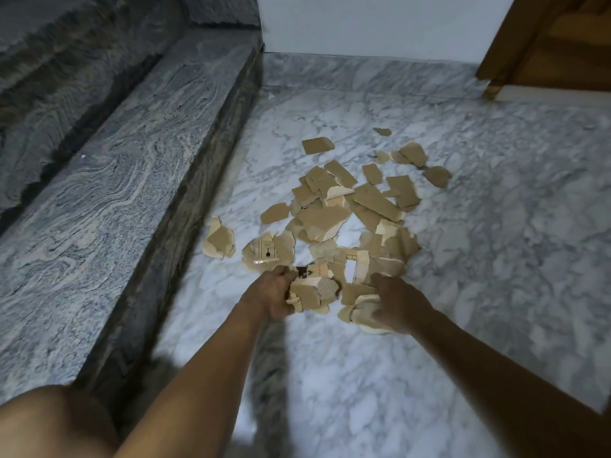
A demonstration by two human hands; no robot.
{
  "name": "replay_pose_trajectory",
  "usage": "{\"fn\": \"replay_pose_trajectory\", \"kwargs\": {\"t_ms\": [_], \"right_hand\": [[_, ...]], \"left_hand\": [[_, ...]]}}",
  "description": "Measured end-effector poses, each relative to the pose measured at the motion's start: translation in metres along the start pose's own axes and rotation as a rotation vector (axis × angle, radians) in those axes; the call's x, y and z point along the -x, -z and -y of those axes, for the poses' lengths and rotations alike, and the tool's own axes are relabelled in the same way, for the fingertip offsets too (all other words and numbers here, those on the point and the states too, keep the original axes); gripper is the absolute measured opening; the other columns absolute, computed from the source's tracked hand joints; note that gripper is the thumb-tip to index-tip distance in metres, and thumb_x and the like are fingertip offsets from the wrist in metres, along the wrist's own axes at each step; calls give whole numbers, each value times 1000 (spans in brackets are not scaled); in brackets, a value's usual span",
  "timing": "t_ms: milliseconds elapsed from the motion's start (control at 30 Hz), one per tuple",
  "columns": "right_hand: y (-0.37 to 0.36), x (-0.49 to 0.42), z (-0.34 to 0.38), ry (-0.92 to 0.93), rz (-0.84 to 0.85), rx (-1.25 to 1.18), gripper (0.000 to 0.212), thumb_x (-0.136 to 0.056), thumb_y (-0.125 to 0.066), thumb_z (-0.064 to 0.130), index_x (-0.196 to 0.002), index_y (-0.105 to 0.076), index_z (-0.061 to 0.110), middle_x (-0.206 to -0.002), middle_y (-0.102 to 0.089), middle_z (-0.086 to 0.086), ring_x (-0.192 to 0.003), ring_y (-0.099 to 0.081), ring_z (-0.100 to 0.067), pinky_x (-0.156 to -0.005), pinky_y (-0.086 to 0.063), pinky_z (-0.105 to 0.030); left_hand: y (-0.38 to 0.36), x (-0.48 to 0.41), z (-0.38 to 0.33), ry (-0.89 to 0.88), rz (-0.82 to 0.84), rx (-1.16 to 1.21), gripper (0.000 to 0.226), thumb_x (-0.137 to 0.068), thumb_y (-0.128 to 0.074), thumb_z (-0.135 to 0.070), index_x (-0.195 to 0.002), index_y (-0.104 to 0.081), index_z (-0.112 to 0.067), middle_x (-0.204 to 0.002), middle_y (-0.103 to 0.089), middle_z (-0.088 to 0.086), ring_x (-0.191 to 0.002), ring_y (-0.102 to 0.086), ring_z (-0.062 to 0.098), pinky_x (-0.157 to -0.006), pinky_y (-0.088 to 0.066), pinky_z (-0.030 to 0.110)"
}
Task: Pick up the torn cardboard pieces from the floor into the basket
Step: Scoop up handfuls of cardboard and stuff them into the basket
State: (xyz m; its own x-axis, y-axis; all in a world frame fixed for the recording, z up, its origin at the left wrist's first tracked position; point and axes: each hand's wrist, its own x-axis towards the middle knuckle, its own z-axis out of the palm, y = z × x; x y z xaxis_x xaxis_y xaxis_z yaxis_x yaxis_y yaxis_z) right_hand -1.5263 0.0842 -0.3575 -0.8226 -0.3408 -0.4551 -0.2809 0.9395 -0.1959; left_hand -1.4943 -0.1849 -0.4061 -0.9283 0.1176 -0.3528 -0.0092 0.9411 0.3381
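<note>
The marble floor (pixel 496 259) filled most of the view. A grey stone step (pixel 115 193) ran along its 9 o'clock side, a white wall (pixel 363 21) stood at 12, and a wooden door (pixel 545 44) at 1 to 2 o'clock. No basket was in view, so which way the carry would go could not be told.

The pile (pixel 330 213) of torn cardboard lay on the floor at centre. Its long axis ran from the near end at 6 o'clock out toward 1 o'clock. As a scatter it pointed no single way, and its pieces lay at mixed angles. One long strip (pixel 377 201) in it ran from 10 to 4 o'clock. Strays lay apart from the pile: a pair (pixel 220 239) at 9 o'clock near the step, one slab (pixel 317 145) at 12, and a small scrap (pixel 382 131) beyond it.

Both grips were at the pile's near end, touching it. The left grip (pixel 274 292) was curled round the left bunch (pixel 314 290), which lay at its 3 o'clock. The right grip (pixel 396 302) was clamped on the pale right bunch (pixel 360 312), at its 9 o'clock. The two bunches sat between the grips, close together.

By my reading, the rest of the pile lay ahead at 12 to 1 o'clock, slightly nearer the right grip, and the pair by the step was nearer the left. Most of the job looked undone.
</note>
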Motion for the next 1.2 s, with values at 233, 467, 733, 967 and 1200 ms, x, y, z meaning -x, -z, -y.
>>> {"fn": "replay_pose_trajectory", "kwargs": {"t_ms": [233,467,733,967,1200], "right_hand": [[32,-12,1,-63,0,-195,69,-76,-81,31,-136,-52,14,-123,-65,-8,-116,-61,-25,-85,-47,-25],[43,-13,2,-70,117,-74,65,-75,-83,37,-128,-58,9,-122,-65,-11,-108,-63,-26,-76,-47,-25],[-8,13,1,-51,-21,120,42,-79,-73,27,-118,-58,23,-110,-68,-1,-103,-67,-23,-84,-55,-33],[9,15,-7,-137,101,123,59,-72,-77,40,-125,-56,21,-119,-64,-1,-110,-65,-23,-89,-51,-32],[41,-3,-19,-144,175,-60,86,-56,-84,52,-131,-58,18,-120,-67,-8,-107,-66,-24,-78,-51,-28]], "left_hand": [[-15,31,-6,104,213,285,43,-70,-75,-34,-110,-63,-26,-104,-70,-6,-99,-66,17,-85,-55,30],[17,3,1,3,116,25,74,-65,-75,-47,-133,-52,-28,-153,-24,-4,-138,-23,26,-109,-35,48],[-10,-4,-26,-76,-60,-192,68,-70,-71,-47,-131,-48,-26,-136,-45,-5,-132,-34,24,-109,-24,48],[34,1,-54,90,-272,608,39,-74,-78,-28,-109,-61,-21,-102,-66,-3,-91,-64,16,-80,-52,30],[33,13,-37,220,-161,687,44,-68,-83,-22,-108,-64,-26,-102,-72,-5,-96,-68,17,-91,-54,33]]}}
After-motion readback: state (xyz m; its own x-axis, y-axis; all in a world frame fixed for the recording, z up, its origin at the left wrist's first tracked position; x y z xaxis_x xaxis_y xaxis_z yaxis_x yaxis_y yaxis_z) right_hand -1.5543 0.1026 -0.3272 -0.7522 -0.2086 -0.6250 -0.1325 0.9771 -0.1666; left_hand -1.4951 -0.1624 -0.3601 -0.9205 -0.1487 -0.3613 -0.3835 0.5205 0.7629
